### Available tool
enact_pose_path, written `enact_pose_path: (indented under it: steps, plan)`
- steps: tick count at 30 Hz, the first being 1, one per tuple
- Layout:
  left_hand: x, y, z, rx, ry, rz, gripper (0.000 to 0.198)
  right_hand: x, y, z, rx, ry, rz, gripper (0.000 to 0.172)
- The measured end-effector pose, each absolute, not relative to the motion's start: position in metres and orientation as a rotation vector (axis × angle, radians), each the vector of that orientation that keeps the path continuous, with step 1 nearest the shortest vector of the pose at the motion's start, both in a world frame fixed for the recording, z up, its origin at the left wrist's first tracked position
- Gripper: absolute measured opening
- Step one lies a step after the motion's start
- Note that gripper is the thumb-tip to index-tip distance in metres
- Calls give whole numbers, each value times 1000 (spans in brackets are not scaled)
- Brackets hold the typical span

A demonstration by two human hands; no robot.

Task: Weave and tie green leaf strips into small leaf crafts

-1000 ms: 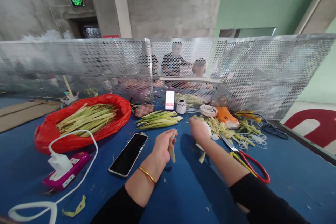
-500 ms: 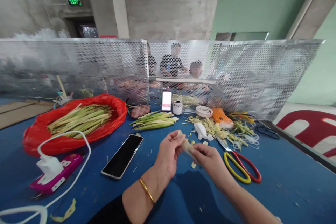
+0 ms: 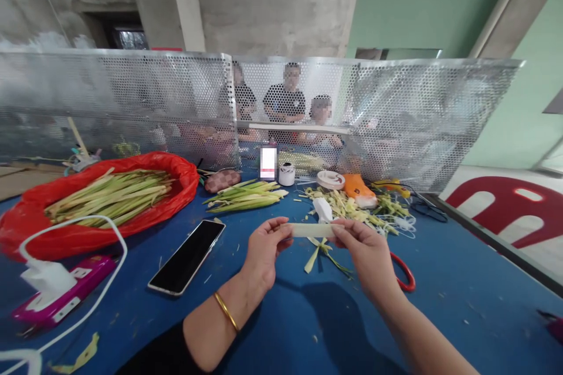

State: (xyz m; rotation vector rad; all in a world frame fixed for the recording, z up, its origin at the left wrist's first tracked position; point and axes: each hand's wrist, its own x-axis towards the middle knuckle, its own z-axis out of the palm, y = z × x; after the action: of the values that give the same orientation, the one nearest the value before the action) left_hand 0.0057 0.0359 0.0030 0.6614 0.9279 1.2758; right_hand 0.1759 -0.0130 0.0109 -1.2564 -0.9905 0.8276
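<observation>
My left hand point(image 3: 263, 249) and my right hand point(image 3: 365, 252) each pinch one end of a short pale leaf strip point(image 3: 310, 229), held level above the blue table point(image 3: 440, 304). A gold bangle sits on my left wrist. Under the strip lie loose green leaf scraps point(image 3: 323, 253). Red-handled scissors point(image 3: 403, 272) lie just right of my right hand, partly hidden by it. A black phone point(image 3: 187, 256) lies left of my left hand.
A red bag of green leaf strips point(image 3: 109, 194) sits at the left, a small leaf bundle point(image 3: 244, 196) mid-table, and a trimmings pile point(image 3: 360, 208) with a tape roll point(image 3: 331, 179) behind. A pink power strip with a white charger point(image 3: 53, 290) is near left. People sit behind the perforated metal screen point(image 3: 396, 111).
My right hand came back from the trimmings pile and took the free end of the strip. Both hands then turned the strip level and pulled it taut.
</observation>
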Motion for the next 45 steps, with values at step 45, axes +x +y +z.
enact_pose_path:
  steps: [45]
  plan:
    - [12,8,12,1030,898,963,29,155,-25,-5,-1271,-1623,326,10]
